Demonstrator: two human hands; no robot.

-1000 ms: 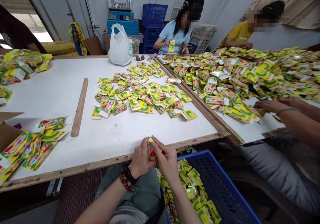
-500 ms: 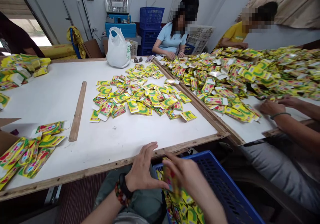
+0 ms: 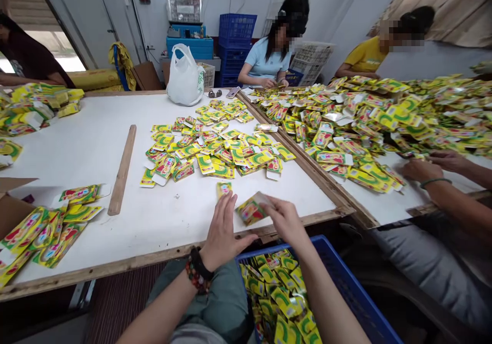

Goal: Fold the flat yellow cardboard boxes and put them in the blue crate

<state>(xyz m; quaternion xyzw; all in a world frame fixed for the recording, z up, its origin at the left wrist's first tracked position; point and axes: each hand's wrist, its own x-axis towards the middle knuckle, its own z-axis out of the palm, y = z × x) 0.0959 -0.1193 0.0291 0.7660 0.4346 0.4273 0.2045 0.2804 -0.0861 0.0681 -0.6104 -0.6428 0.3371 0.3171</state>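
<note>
White table [image 3: 154,221]: your open left hand [image 3: 222,237] partly hides one box [image 3: 223,187]; your right hand [image 3: 285,219] pinches a blurred box [image 3: 249,209]; the cut-off crate [image 3: 335,277] holds more.

Blurry, unreadable packet [image 3: 251,209] in the right hand [image 3: 286,220].

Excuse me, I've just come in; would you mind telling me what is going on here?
The person wearing the camera holds a small printed box in the right hand, above the near edge of the white table. The left hand is open, its fingertips by another box; whether they touch is unclear. More boxes lie in a loose heap beyond, and many fill a blue basket below. Other people sit around the tables.
</note>
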